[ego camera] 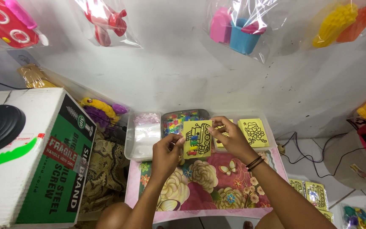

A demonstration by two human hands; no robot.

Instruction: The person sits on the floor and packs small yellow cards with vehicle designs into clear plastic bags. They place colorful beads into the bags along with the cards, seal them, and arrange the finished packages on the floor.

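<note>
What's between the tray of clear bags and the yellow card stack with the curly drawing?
In the head view, a tray of coloured bits sits between the bag tray and that stack; the held yellow card and both hands, left and right, also cross that stretch.

White-green carton (43, 161) left; clear toy bags (238, 29) on wall; red label (60, 152).

A small square yellow card (197, 139) printed with a black line drawing of a vehicle, a few patches filled in blue, green and red. It is held upright, face toward the viewer, just above the far edge of a low table. The left hand (167, 152) pinches its left edge between thumb and fingertips; the right hand (230, 136) grips its right edge from behind, fingers curled. The card tilts very slightly to the left
</note>
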